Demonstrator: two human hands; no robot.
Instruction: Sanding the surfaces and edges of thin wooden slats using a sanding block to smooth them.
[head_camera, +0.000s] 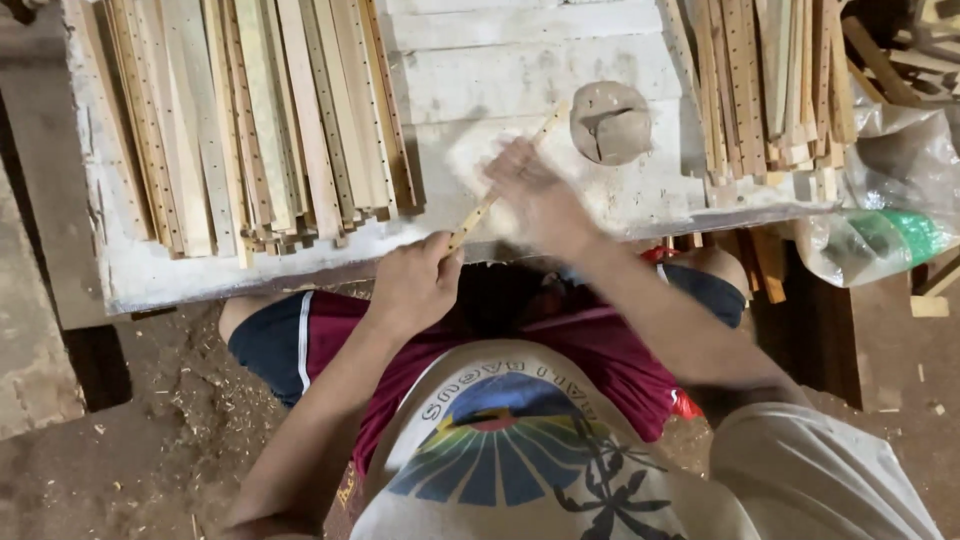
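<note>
Both hands meet at the near edge of the whitewashed tabletop (520, 75): the left hand (415, 285) is closed around the lower end of a thin wooden stick (500, 185), while the right hand (535, 195), motion-blurred, lies over the stick's middle, its grip not discernible. Long axis of the stick runs from 7 o'clock up to 1 o'clock, its far tip near a round clay-coloured disc (610, 123). Stacks of perforated wooden slats flank the work at 10 o'clock (250, 120) and 2 o'clock (770, 85); a clear plastic bag (880, 235) lies at 3 o'clock.
</note>
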